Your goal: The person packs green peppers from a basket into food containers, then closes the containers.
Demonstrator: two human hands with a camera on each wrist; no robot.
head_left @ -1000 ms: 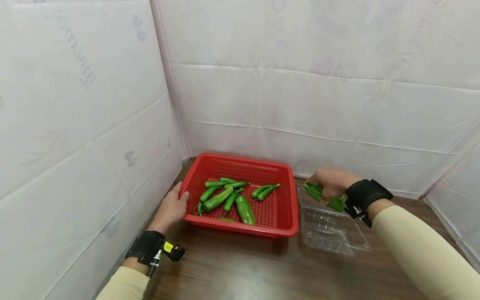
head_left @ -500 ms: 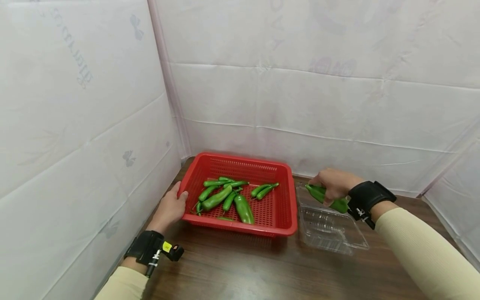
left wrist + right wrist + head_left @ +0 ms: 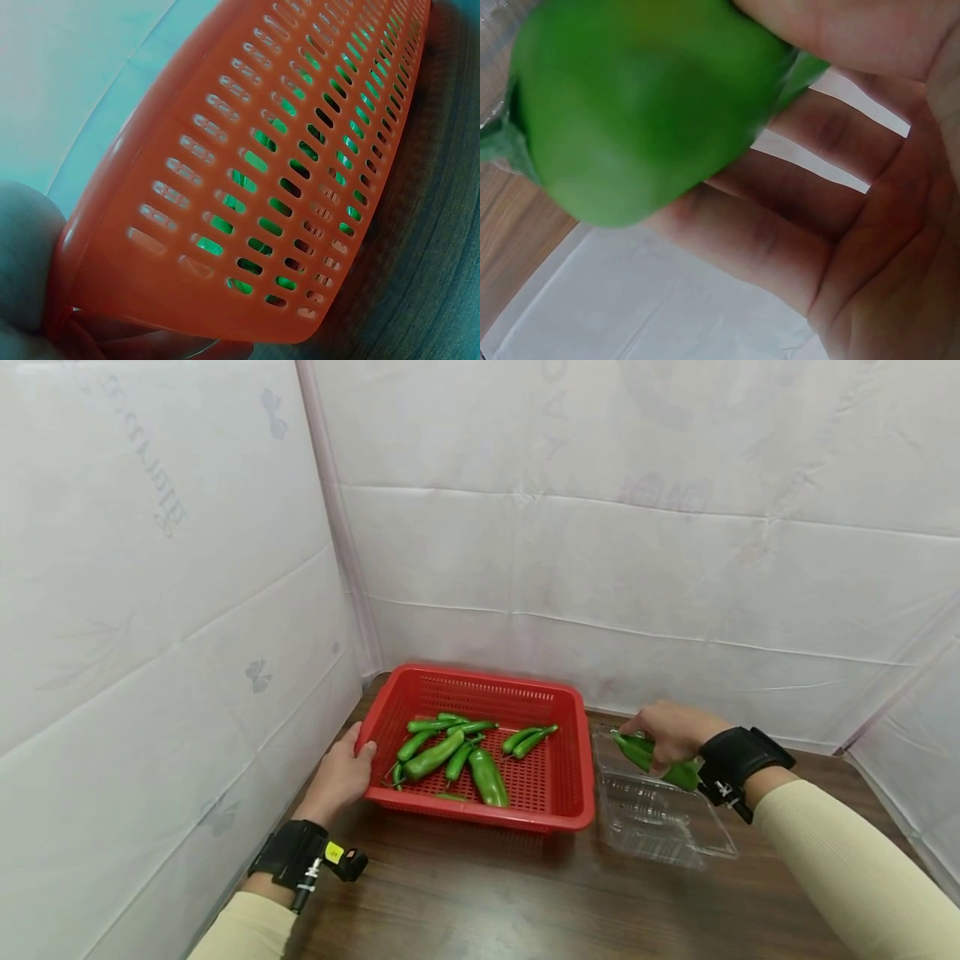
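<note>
A red slotted basket (image 3: pixel 558 814) sits on the brown table and holds several green peppers (image 3: pixel 487 777). My left hand (image 3: pixel 341 777) grips its left rim; the left wrist view shows the basket wall (image 3: pixel 285 187) close up, green visible through the slots. My right hand (image 3: pixel 667 733) holds a green pepper (image 3: pixel 678 772) over the far end of a clear plastic tray (image 3: pixel 675 843) to the basket's right. The right wrist view is filled by that pepper (image 3: pixel 630 112) with my fingers (image 3: pixel 795 217) curled round it.
White padded panels wall in the table on the left, back and right. Bare wooden tabletop (image 3: pixel 487 902) stretches in front of the basket and tray. Black wrist straps sit on both forearms.
My right hand has lowered slightly with the pepper toward the clear tray. The left hand and the basket have stayed put.
</note>
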